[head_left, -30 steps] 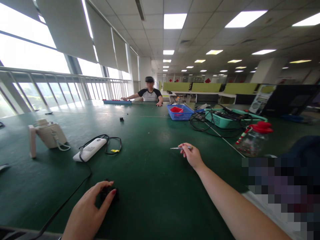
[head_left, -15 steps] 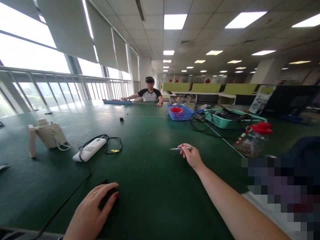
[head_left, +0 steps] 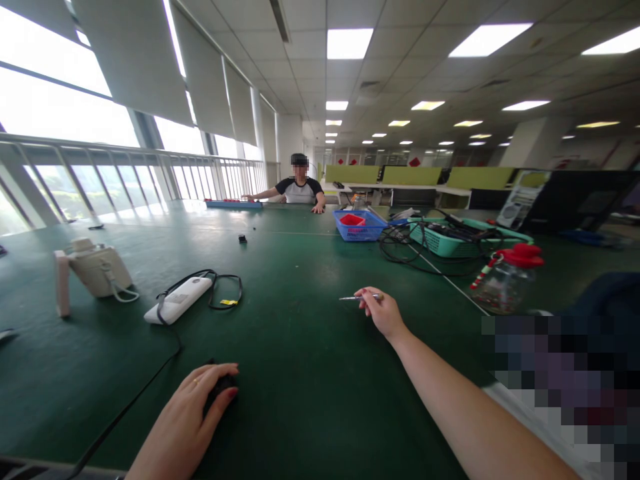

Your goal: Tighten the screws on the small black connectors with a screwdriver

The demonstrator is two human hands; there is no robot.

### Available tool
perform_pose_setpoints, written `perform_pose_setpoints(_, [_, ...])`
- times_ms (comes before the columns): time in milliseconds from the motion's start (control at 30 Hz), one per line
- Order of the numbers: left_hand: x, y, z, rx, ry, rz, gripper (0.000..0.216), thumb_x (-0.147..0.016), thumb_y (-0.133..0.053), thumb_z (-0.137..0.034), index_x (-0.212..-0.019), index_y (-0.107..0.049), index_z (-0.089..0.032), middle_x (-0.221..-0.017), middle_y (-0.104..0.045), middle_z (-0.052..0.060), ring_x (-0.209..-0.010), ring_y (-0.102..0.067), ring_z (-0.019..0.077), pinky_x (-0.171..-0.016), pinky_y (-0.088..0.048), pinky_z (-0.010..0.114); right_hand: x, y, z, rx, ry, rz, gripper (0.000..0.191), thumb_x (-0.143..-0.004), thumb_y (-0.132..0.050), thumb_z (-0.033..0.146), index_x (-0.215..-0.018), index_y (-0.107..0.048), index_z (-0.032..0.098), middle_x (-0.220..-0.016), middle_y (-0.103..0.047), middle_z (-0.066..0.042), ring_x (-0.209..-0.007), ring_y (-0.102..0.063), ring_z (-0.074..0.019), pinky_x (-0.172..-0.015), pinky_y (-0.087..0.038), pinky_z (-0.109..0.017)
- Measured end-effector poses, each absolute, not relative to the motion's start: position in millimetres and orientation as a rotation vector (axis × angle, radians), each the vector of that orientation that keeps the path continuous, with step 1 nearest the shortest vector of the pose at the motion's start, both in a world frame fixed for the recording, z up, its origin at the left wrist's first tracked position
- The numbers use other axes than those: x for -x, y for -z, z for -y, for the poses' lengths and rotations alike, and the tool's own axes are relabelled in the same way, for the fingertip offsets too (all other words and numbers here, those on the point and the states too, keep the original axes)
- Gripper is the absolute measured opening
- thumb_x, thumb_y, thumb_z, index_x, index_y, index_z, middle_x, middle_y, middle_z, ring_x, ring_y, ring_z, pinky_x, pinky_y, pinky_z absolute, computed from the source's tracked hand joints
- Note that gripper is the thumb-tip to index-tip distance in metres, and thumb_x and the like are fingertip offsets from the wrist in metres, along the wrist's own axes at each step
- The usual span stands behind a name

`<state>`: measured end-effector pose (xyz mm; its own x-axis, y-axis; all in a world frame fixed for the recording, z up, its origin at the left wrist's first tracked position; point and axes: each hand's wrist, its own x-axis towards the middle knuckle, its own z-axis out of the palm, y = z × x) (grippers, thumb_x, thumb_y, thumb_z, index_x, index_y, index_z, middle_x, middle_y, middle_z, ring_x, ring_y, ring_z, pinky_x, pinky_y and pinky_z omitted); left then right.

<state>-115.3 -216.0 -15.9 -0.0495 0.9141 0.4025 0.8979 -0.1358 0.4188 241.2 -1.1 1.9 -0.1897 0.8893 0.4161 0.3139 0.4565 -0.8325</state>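
My right hand (head_left: pixel 383 312) pinches a slim silver pen-like tool (head_left: pixel 349 298) whose thin tip points left, just over the green tabletop (head_left: pixel 300 380). Too little of the tool shows to tell its exact kind. Nearer the front edge, my left hand (head_left: pixel 187 413) is curled round a small black object (head_left: pixel 225 385), thumb on one side and fingers over it. Most of that object is hidden under the fingers. Beyond the left hand lies a white power strip (head_left: pixel 180 300) with a black cable (head_left: pixel 135 397) looped about it.
A beige bottle (head_left: pixel 100 270) stands at left. Farther off are a small black block (head_left: pixel 243 239), a blue basket (head_left: pixel 363 230), a green basket (head_left: pixel 445 241) full of cables and a red-lidded jar (head_left: pixel 505 280). Another person (head_left: pixel 300 190) sits across the table, beside a blue tray (head_left: pixel 233 204).
My left fingers have shifted slightly over the black object. My right hand and its tool stay almost still.
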Motion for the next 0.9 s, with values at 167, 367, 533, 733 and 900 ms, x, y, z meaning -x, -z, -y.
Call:
perform_pose_setpoints(167, [115.3, 16.1, 214.7, -2.169, -0.939, -1.997, 0.029, -0.092, -0.047, -0.042, -0.111, -0.063, -0.027, -0.115, -0.067, 0.005, -0.109, -0.062, 0.0247, -0.096, -0.052, 0.041, -240.8, -2.4, 1.7, 1.041, -0.758, 1.748, 0.043, -0.091, -0.044, 0.057, -0.084, -0.065, 0.021, -0.067, -0.059, -0.001, -0.056, -0.051, -0.0143, -0.052, -0.041, -0.027])
perform_pose_setpoints(367, [114.8, 21.6, 213.1, -2.188, -0.946, -1.969, 0.028, -0.094, -0.044, -0.037, -0.115, -0.059, -0.026, -0.118, -0.064, 0.006, -0.113, -0.059, 0.0242, -0.100, -0.050, 0.043, -240.2, -0.7, 0.2, 1.034, -0.743, 1.749, 0.040, -0.093, -0.044, 0.053, -0.084, -0.066, 0.020, -0.067, -0.059, 0.000, -0.055, -0.051, -0.0139, -0.053, -0.041, -0.027])
perform_pose_setpoints(533, [121.1, 31.2, 216.2, -2.248, -0.961, -1.940, 0.033, -0.094, -0.045, -0.030, -0.125, -0.053, -0.027, -0.129, -0.058, 0.005, -0.123, -0.052, 0.0228, -0.106, -0.046, 0.043, -240.3, 1.3, -1.7, 1.034, -0.734, 1.730, 0.038, -0.093, -0.045, 0.050, -0.088, -0.067, 0.019, -0.066, -0.059, 0.001, -0.054, -0.051, -0.0133, -0.053, -0.040, -0.027])
perform_pose_setpoints(733, [130.2, 30.4, 215.2, -2.356, -1.001, -1.922, 0.030, -0.092, -0.047, -0.033, -0.119, -0.060, -0.031, -0.127, -0.062, 0.001, -0.119, -0.057, 0.0215, -0.103, -0.049, 0.040, -241.2, 3.5, -2.8, 1.036, -0.754, 1.740, 0.037, -0.094, -0.044, 0.048, -0.088, -0.066, 0.019, -0.066, -0.058, 0.001, -0.055, -0.051, -0.0134, -0.054, -0.040, -0.027])
perform_pose_setpoints(900, [131.7, 24.3, 214.1, -2.404, -0.956, -1.950, 0.034, -0.092, -0.048, -0.034, -0.124, -0.059, -0.035, -0.123, -0.065, -0.001, -0.115, -0.061, 0.0215, -0.098, -0.053, 0.039, -241.2, 2.4, -1.1, 1.043, -0.757, 1.742, 0.036, -0.094, -0.044, 0.047, -0.088, -0.066, 0.019, -0.066, -0.058, 0.000, -0.055, -0.051, -0.0137, -0.054, -0.040, -0.027])
